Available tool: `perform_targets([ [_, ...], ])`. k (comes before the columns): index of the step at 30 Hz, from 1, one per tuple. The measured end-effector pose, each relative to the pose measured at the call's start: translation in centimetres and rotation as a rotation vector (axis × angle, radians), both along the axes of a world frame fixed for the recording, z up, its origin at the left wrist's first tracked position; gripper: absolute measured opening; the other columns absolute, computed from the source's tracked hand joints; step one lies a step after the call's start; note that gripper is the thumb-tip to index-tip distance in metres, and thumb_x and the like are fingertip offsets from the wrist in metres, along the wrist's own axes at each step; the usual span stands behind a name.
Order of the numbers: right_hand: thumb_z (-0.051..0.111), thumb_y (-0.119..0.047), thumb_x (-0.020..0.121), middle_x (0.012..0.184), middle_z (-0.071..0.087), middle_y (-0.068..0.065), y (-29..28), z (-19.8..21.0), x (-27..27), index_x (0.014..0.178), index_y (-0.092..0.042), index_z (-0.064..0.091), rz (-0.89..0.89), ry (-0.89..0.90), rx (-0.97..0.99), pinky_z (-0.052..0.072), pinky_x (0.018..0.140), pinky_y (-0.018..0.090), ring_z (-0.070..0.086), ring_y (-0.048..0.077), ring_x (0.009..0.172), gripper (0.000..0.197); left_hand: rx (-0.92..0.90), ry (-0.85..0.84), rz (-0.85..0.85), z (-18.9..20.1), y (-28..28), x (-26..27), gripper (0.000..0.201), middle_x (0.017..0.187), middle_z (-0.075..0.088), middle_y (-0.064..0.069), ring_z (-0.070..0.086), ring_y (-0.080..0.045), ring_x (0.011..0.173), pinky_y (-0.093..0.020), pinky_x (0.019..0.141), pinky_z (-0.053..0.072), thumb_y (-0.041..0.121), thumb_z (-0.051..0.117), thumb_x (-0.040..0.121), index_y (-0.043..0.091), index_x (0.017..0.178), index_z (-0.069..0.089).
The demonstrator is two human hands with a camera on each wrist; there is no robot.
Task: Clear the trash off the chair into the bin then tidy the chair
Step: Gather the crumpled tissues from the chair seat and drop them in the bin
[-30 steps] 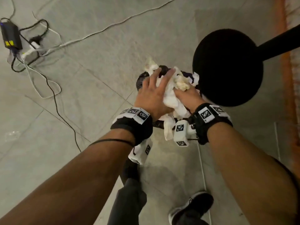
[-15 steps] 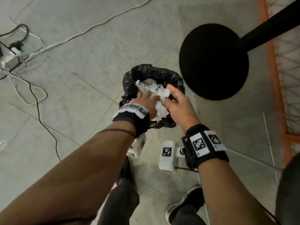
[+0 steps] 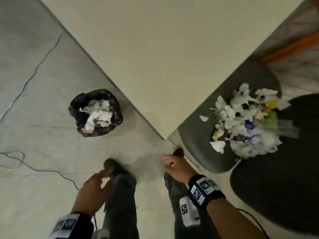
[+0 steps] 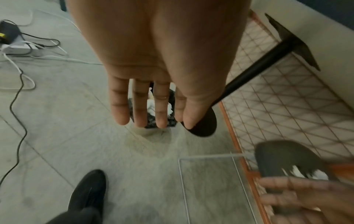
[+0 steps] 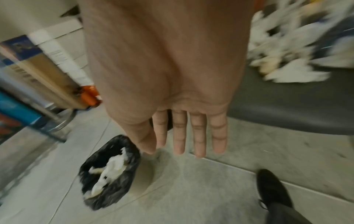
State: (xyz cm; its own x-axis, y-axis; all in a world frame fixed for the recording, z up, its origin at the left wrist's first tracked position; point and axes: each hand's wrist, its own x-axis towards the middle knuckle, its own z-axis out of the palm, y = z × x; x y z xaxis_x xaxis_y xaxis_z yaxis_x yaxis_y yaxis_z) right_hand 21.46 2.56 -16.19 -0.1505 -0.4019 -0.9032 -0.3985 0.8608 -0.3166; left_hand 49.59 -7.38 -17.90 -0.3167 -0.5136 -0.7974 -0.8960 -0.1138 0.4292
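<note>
Head view: bin [image 3: 96, 112] lined with black bag sits on the grey floor [image 3: 43, 118], left of centre, with crumpled white paper [image 3: 96, 118] inside it. Chair [image 3: 203, 142] at right of frame, dark grey seat, with a pile of trash [image 3: 245, 118] on it: white tissues and wrappers, bits of yellow, green and blue. A few loose white scraps lie on the seat just left of the pile. Bin and chair are well apart, with the corner of a pale table [image 3: 164, 57] between them in the picture.

Left hand [image 3: 91, 192] at lower centre-left, over the person's own leg and shoe [image 3: 112, 167], fingers straight and slightly spread, holding nothing. Left wrist view confirms: fingers [image 4: 118, 103] extended with small gaps, empty palm, bin partly seen behind them.

Right hand [image 3: 176, 167] at lower centre, just beside the near edge of the chair seat, not touching the trash. Right wrist view shows fingers [image 5: 199, 133] straight, a little apart, empty; the bin is at lower left of that frame, the trash pile blurred at upper right.

Thin cable [image 3: 43, 169] runs across the floor at lower left of head view.
</note>
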Motion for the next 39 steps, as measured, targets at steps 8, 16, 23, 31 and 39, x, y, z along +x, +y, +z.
perform_targets([
  [8,0.053,-0.023,0.093,0.133,0.06,-0.001,14.4,4.3,-9.1,0.127,-0.024,0.058,-0.345,0.134,0.095,0.042,0.103,0.029,0.056,0.017,0.121,0.034,0.141,-0.032,-0.293,4.8,4.6,-14.9,0.049,0.128,0.062,-0.003,0.063,-0.024,0.11,-0.036,0.099,0.047,0.054,0.051,0.074,0.043,0.121,0.056],
  [16,0.06,-0.016,0.092,0.128,0.059,0.005,21.8,3.9,-15.8,0.124,-0.027,0.056,-0.802,0.086,0.012,0.047,0.091,0.024,0.058,0.015,0.108,0.034,-0.079,0.159,-0.513,3.8,3.5,-33.9,0.046,0.128,0.058,0.006,0.061,-0.02,0.106,-0.041,0.095,0.049,0.03,0.068,0.086,0.036,0.129,0.053],
  [23,0.067,-0.013,0.086,0.13,0.042,-0.008,18.2,4.0,-24.7,0.13,-0.028,0.051,-0.99,0.376,-0.375,0.04,0.11,0.037,0.045,0.015,0.127,0.049,-0.296,0.318,-0.781,2.2,3.4,-50.9,0.07,0.149,0.032,-0.005,0.039,-0.028,0.134,-0.042,0.107,0.041,0.023,0.077,0.077,0.03,0.138,0.044],
  [31,0.07,-0.024,0.079,0.149,0.023,0.002,15.5,4.7,-35.6,0.13,-0.029,0.049,-0.893,0.786,-0.385,0.031,0.115,0.046,0.018,0.025,0.142,0.056,-0.334,0.029,-1.273,-0.4,4.1,-63.2,0.125,0.152,-0.037,0.014,-0.022,-0.041,0.144,-0.073,0.107,0.02,0.039,0.084,0.067,0.055,0.143,-0.013],
  [39,0.062,-0.036,0.083,0.15,0.029,0.007,10.2,1.9,-50.7,0.134,-0.026,0.048,-0.708,0.889,-0.399,0.026,0.115,0.053,0.022,0.028,0.143,0.053,-0.335,0.072,-1.503,-3.4,1.4,-72.7,0.134,0.153,-0.037,0.012,-0.026,-0.041,0.143,-0.076,0.106,0.006,0.06,0.083,0.053,0.056,0.141,-0.018],
])
